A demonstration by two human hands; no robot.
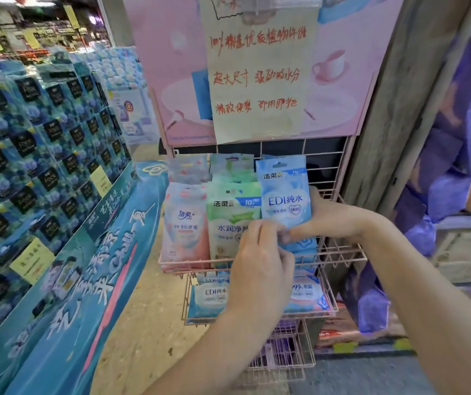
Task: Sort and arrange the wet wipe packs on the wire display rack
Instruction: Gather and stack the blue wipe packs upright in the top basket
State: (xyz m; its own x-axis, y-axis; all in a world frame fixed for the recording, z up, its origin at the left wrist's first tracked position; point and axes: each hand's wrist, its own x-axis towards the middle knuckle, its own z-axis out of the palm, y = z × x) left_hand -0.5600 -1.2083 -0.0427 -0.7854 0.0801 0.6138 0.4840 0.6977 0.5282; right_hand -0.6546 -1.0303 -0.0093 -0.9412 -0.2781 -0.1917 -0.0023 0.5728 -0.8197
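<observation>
At frame centre the left hand (260,260) and right hand (332,215) both pinch the blue pack (285,195), best lowered upright into the rack (339,250) beside the green pack (232,223).

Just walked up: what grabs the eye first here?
The light blue EDI pack stands out, upright over the top basket of the pink wire rack, in the grip of the left hand and right hand. Above hangs a paper sign with red handwriting; a pink pack and a green pack stand to its left.
</observation>
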